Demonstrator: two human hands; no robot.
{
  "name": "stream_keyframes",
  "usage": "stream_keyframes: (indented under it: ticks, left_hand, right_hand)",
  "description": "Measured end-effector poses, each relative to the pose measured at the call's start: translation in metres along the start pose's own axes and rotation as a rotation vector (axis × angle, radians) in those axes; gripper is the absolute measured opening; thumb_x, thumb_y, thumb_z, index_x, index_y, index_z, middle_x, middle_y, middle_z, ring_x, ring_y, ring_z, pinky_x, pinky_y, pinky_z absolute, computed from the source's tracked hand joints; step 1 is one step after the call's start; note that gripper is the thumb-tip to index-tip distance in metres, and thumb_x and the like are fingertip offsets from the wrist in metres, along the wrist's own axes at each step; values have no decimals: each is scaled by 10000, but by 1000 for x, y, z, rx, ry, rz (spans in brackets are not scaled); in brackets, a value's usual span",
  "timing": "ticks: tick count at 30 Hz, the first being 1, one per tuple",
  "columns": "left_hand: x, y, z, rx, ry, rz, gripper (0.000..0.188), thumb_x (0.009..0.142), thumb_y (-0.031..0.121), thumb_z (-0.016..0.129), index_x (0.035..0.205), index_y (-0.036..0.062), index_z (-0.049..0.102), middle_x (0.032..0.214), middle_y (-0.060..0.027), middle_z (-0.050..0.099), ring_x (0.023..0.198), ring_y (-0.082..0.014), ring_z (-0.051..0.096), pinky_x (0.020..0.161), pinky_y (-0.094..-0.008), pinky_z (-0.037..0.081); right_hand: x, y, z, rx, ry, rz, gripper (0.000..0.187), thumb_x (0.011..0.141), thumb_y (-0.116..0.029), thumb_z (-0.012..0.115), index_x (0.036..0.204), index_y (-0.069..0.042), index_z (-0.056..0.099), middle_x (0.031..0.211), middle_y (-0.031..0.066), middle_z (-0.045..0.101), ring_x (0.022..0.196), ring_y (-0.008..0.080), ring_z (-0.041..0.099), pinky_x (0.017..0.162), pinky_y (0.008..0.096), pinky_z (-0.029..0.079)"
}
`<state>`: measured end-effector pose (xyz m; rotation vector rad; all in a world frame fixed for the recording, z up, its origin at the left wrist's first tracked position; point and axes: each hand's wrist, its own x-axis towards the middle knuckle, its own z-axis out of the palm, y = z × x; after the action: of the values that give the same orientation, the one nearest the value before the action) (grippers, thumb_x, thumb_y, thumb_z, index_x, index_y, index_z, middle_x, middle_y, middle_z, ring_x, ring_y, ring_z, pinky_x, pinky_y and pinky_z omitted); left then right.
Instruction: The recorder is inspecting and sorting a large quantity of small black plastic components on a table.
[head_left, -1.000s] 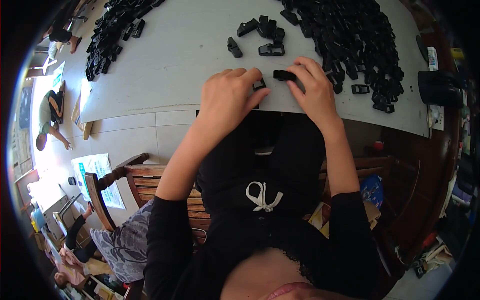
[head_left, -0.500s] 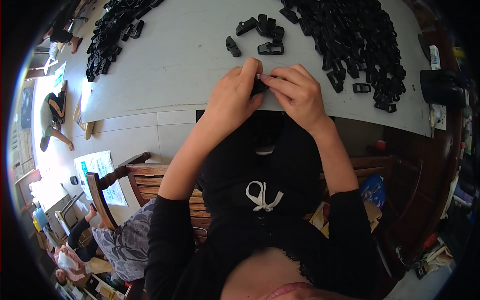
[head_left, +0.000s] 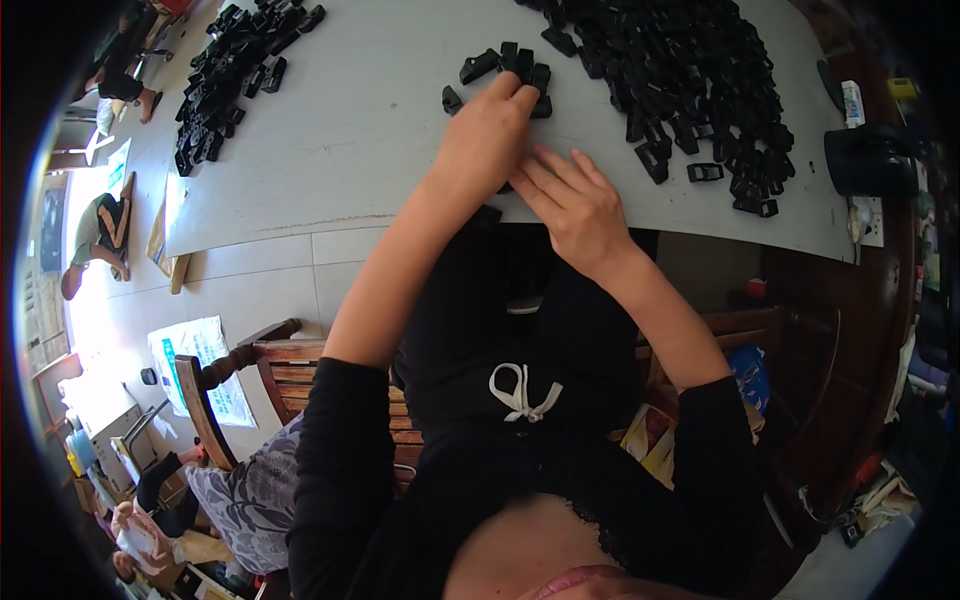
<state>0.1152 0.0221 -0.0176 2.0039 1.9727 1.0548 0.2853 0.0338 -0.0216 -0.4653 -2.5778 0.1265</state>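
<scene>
Head view: left hand [head_left: 487, 130] is reaching onto small cluster of black clips [head_left: 505, 68] near worktop [head_left: 340, 130] front edge, grip unclear; right hand [head_left: 575, 205] is resting beside it, fingers loose.

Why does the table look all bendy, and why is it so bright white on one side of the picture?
In the head view, the fisheye lens curves the grey table edge toward the rim, and the corners go black. Strong daylight washes out the floor at the left. The left hand and right hand look sharp; the black clips stay clear too.
</scene>
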Motion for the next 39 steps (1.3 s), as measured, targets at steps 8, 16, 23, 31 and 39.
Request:
stream_keyframes:
  ticks: [8, 16, 23, 31, 39]
  left_hand:
    - [-30, 12, -17, -69, -112, -133, 167, 859, 140, 601, 989, 54, 544, 919, -140, 603, 850, -339, 619, 699, -424, 504]
    - [-41, -1, -27, -61, -88, -322, 169, 916, 221, 583, 1018, 86, 567, 655, -78, 590, 649, -298, 594, 585, -403, 447]
    - [-42, -5, -39, -130, -244, -246, 373, 762, 292, 746, 1087, 169, 610, 682, -9, 597, 627, -204, 602, 572, -354, 465]
    - [-40, -10, -44, -340, -328, -232, 353, 753, 116, 710, 1096, 157, 634, 679, 1, 561, 588, -139, 523, 558, -293, 422]
    - [-45, -6, -33, -159, -260, -269, 292, 732, 148, 750, 1001, 165, 638, 675, 8, 609, 650, -205, 618, 567, -354, 459]
  right_hand:
    - [38, 61, 4, 349, 152, 341, 386, 743, 90, 533, 1084, -36, 661, 1128, 81, 656, 1042, 256, 631, 882, 346, 518]
    - [67, 72, 13, -230, -171, 32, 308, 751, -12, 663, 1051, -66, 612, 1029, 55, 615, 890, 237, 629, 768, 336, 529]
    - [42, 38, -4, 575, 30, 363, 290, 773, 48, 648, 1042, -41, 591, 959, 38, 594, 808, 128, 607, 704, 244, 517]
    - [13, 5, 6, 601, 223, 356, 241, 748, 24, 720, 973, -9, 639, 902, 70, 670, 801, 194, 628, 735, 296, 505]
    - [15, 4, 18, 415, 287, 128, 251, 700, 32, 742, 946, -11, 715, 927, 107, 695, 881, 260, 653, 760, 343, 533]
